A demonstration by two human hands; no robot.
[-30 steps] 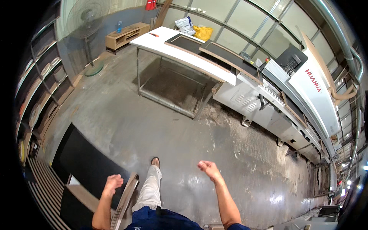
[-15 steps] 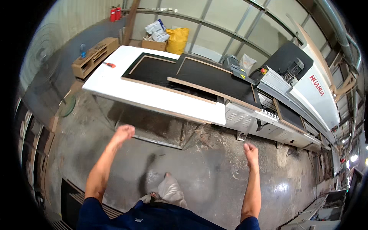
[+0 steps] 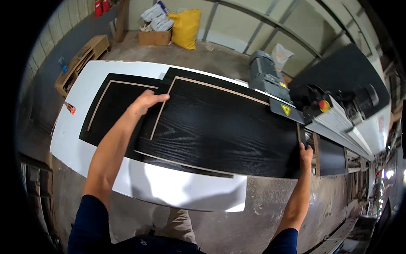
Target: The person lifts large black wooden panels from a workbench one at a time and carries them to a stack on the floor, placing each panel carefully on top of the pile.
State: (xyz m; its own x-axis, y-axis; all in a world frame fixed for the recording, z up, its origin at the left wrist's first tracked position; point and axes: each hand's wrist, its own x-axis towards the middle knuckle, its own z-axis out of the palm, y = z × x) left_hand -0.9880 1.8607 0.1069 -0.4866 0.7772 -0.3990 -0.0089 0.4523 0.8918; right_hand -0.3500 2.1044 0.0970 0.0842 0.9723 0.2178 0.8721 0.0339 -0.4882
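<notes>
A large black wood-grain panel [image 3: 224, 127] with pale raw edges lies on top of other black panels [image 3: 114, 106]. My left hand [image 3: 148, 101] grips its left edge, the thumb lying over the top face. At the panel's right edge my right hand [image 3: 305, 153] is closed, with the fingers partly hidden below it. The stack rests on a white tabletop [image 3: 190, 190], and the upper panel reaches right past the tabletop, close to a machine.
The edge-working machine [image 3: 338, 122] with a red knob [image 3: 324, 106] and a grey motor [image 3: 267, 72] stands along the right. A red cutter [image 3: 70, 108] lies on the tabletop's left. Behind are a yellow sack [image 3: 185, 28] and a cardboard box [image 3: 155, 38]. Another dark panel [image 3: 332, 156] lies farther right.
I have come closer to the table. Both hands, earlier held apart in the air over the floor, have reached forward and taken hold of the upper black panel at its two ends.
</notes>
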